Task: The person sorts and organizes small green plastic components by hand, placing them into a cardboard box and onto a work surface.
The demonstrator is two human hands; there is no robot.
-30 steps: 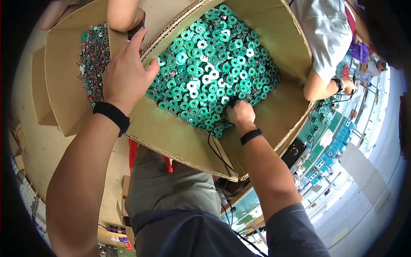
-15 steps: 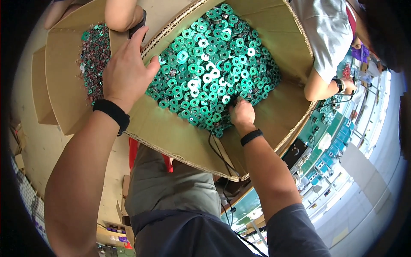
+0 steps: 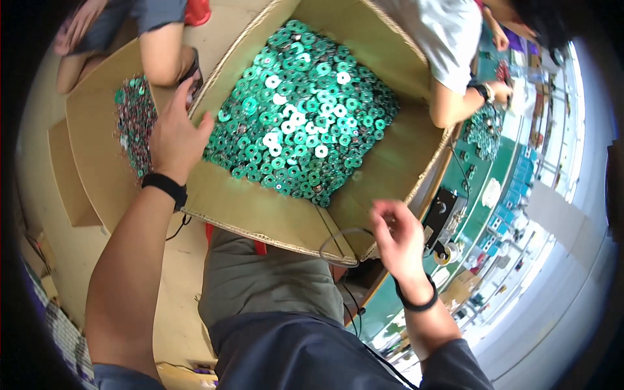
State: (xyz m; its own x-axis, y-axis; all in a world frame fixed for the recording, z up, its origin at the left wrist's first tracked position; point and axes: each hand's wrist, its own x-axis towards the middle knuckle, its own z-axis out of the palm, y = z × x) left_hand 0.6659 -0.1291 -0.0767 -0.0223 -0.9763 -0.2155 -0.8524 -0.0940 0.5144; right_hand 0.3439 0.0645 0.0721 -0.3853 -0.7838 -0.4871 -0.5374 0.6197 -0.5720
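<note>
A large cardboard box (image 3: 260,227) holds a heap of small green ring-shaped parts (image 3: 312,130), each with a hole in its middle. My left hand (image 3: 174,133) is open at the box's left rim, its fingers and thumb spread. Just outside the near right corner is my right hand (image 3: 400,237), slightly blurred. Its fingers are loosely bent, with a gap to the thumb and nothing visible between them. A dark thin cable (image 3: 323,244) loops over the box's near corner beside this hand. Both wrists wear black bands.
To the left, a second cardboard box (image 3: 91,143) contains smaller reddish and green pieces (image 3: 138,123). Another person's bent leg (image 3: 162,55) is beside it. At the right, a person in a grey shirt (image 3: 448,45) leans by a green workbench (image 3: 478,208) with a black device (image 3: 442,218).
My right hand has come up out of the ring-shaped parts and moved right and nearer, past the box rim. My left hand stays at the left rim. The view has shifted a little.
</note>
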